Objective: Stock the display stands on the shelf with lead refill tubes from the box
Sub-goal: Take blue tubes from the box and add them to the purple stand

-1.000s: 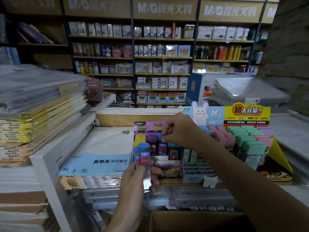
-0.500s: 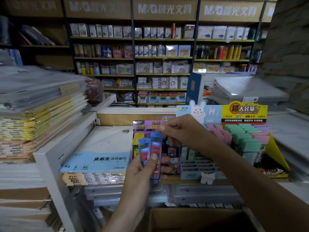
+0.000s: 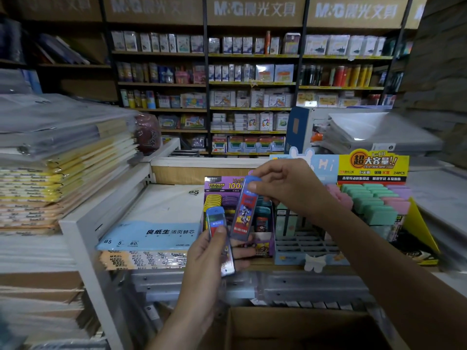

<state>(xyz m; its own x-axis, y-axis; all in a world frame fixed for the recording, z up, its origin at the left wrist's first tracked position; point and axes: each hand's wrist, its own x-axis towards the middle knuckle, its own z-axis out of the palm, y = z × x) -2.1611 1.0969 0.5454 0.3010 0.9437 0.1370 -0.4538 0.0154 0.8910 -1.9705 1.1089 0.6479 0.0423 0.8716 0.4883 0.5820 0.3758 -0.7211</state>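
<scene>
Lead refill tube, flat blue plastic with red print (image 3: 243, 210), now sits at frame centre, pinched by its cap in the right hand (image 3: 290, 190), drawn from the remaining blue tubes (image 3: 217, 231) the left hand (image 3: 204, 256) grips. Insertion into the purple cardboard display stand (image 3: 219, 185) judged next.

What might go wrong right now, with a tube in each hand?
1. The right hand pinches the raised tube only near its cap, so it may slip and drop towards the box.
2. The left hand holds the lower tube mostly under its thumb, which looks like a loose grip.
3. The purple stand looks crowded, so pushing a tube in may tip its neighbours.
</scene>
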